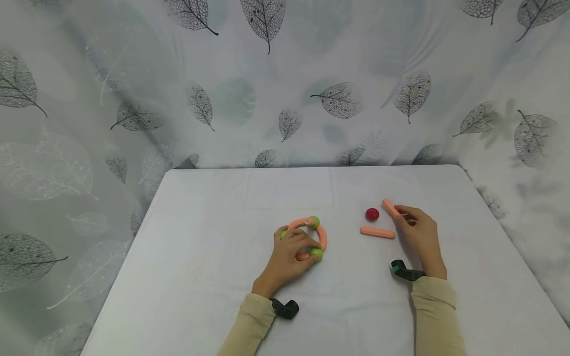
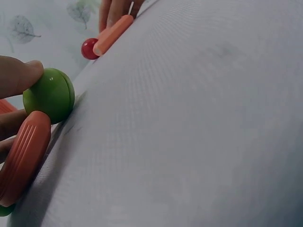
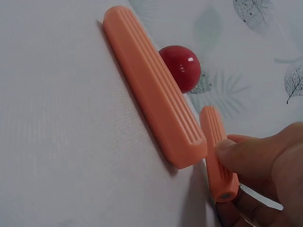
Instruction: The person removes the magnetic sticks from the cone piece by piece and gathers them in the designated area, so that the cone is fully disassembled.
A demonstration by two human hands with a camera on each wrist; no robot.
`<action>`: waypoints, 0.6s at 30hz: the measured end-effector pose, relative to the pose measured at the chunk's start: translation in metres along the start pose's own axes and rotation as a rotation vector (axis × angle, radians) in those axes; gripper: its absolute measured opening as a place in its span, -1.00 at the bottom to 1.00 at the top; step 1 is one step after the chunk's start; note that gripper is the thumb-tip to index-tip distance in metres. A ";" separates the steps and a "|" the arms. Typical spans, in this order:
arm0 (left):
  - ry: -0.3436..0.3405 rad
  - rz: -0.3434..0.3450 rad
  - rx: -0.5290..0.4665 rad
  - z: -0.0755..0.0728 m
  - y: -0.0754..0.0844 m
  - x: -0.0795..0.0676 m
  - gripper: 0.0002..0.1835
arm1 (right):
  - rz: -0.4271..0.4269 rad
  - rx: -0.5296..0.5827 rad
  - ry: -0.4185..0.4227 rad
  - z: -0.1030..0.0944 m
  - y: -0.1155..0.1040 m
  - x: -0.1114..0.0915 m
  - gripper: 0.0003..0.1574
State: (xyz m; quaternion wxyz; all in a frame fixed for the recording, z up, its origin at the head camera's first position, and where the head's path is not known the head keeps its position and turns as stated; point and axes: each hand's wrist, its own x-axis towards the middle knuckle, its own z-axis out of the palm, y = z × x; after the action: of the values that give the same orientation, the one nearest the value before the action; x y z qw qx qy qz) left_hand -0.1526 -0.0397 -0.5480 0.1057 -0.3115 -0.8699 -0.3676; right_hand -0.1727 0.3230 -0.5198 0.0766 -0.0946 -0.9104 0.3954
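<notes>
My left hand (image 1: 290, 253) grips a ring of curved orange rods (image 1: 323, 238) and green balls on the table. Its thumb lies against the front green ball (image 2: 49, 96), and the other fingers reach over the ring, hiding part of it. Over at the right, my right hand (image 1: 420, 236) pinches a straight orange rod (image 3: 211, 127) between thumb and fingers; a grey dot shows on the rod's near end. Beside that hand a second straight orange rod (image 1: 377, 232), grooved along its length, lies on the table. A shiny red ball (image 1: 372, 214) sits just behind this rod.
A white cloth covers the table (image 1: 213, 222), whose back edge runs along a leaf-printed curtain (image 1: 311, 99). The same print hangs at the left and right sides. Each wrist wears a small black camera, and both sleeves are beige.
</notes>
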 end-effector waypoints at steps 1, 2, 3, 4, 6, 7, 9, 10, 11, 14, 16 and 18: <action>0.002 0.001 -0.001 0.000 0.000 0.000 -0.84 | 0.002 -0.007 0.002 0.001 -0.001 0.000 -0.51; 0.003 0.000 -0.003 -0.001 0.000 0.000 -0.84 | 0.002 -0.016 0.004 0.002 -0.001 0.000 -0.52; 0.003 0.000 -0.005 -0.001 0.001 0.000 -0.84 | 0.000 -0.028 0.006 0.002 -0.002 0.000 -0.53; 0.005 -0.001 -0.007 -0.001 0.001 0.000 -0.84 | -0.002 -0.037 0.009 0.003 -0.002 0.000 -0.54; 0.009 0.000 -0.007 -0.002 0.001 0.001 -0.84 | -0.007 -0.053 0.008 0.005 -0.002 0.001 -0.55; 0.013 0.001 -0.008 -0.002 0.001 0.001 -0.83 | -0.009 -0.059 0.007 0.005 -0.002 0.002 -0.55; 0.019 0.004 -0.008 -0.003 0.001 0.001 -0.83 | -0.010 -0.064 0.005 0.006 -0.002 0.003 -0.54; 0.024 0.008 -0.008 -0.003 0.001 0.002 -0.82 | -0.011 -0.068 0.003 0.006 -0.002 0.003 -0.54; 0.030 0.011 -0.005 -0.002 0.001 0.002 -0.82 | -0.016 -0.071 0.002 0.006 -0.001 0.003 -0.54; 0.052 0.028 0.010 -0.001 0.000 0.001 -0.82 | -0.036 -0.083 0.000 0.007 0.000 0.003 -0.54; 0.076 0.043 0.025 0.000 -0.001 0.001 -0.84 | -0.052 -0.089 -0.002 0.006 0.001 0.003 -0.53; 0.114 0.061 0.038 0.002 -0.003 0.001 -0.84 | -0.066 -0.089 -0.005 0.006 0.002 0.002 -0.52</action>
State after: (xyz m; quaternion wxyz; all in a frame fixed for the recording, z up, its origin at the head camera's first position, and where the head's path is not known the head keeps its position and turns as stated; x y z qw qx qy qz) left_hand -0.1547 -0.0396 -0.5509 0.1719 -0.3143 -0.8594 -0.3650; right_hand -0.1755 0.3205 -0.5248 0.0831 -0.0668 -0.9299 0.3519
